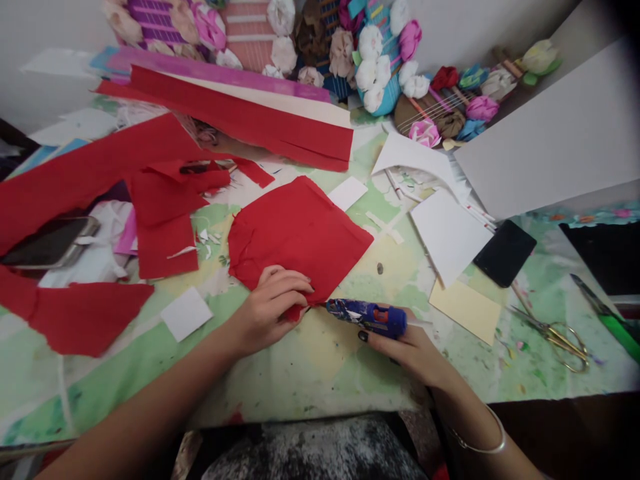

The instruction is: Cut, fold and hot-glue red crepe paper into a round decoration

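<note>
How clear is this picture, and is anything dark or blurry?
Head view: the light is soft and muted; head view: the top right corner falls black; head view: the blue glue gun looks fairly clear, the left forearm softer.

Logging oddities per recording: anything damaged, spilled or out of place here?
The blue glue gun looks blotched white near its nozzle, perhaps worn or glue-smeared; white scraps litter the tablecloth left of the held red fabric.
</note>
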A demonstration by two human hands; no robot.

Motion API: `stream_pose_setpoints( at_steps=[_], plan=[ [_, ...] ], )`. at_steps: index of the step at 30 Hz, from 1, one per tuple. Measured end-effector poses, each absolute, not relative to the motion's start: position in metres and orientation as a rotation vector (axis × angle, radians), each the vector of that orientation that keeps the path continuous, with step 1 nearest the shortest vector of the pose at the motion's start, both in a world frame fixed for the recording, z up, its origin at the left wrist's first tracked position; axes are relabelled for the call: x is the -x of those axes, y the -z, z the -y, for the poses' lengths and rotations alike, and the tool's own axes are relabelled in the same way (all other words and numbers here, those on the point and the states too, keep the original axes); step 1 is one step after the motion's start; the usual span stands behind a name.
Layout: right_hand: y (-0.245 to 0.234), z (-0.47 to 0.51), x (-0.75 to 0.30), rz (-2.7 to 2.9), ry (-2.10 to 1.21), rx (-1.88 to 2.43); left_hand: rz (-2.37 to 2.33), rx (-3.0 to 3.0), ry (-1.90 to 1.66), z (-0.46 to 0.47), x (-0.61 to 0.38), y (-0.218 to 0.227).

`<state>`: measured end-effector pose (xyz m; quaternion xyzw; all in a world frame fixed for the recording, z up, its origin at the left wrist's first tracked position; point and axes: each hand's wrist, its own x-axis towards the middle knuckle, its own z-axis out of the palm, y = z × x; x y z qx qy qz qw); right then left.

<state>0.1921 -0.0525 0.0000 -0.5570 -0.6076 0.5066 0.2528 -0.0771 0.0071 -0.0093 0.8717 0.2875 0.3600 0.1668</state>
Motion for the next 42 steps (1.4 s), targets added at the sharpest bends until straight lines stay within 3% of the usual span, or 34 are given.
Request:
stream_pose_setpoints(
  at_steps=[42],
  plan=[
    [0.003,0.053,-0.191,1.445,-1.505,1.463,-0.957,-2.436,-0.889,-0.006,0.072,0.008]
  ],
)
